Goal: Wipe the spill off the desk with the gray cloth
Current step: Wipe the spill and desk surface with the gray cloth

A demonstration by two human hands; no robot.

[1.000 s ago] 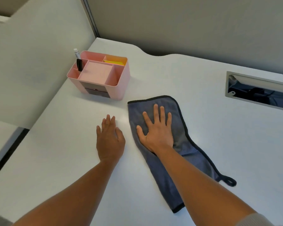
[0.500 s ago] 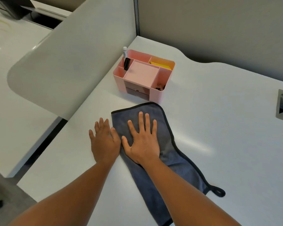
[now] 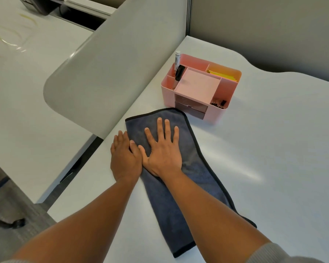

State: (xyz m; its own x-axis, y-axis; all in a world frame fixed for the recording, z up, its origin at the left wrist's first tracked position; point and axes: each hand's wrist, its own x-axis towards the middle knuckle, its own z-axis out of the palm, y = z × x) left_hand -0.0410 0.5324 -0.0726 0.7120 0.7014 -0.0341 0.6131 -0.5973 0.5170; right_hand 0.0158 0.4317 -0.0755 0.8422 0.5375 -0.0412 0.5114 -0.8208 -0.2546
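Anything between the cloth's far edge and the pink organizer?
Nothing: in the head view only a narrow strip of bare desk separates the cloth from the organizer.

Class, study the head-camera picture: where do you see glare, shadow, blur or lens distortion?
Head view: a soft bright glare patch lies on the desk right of the cloth; faint shadows edge the right hand, left hand and organizer; the divider panel bows from wide-angle distortion; the neighbouring desk shows smeared reflections; the hands look sharp.
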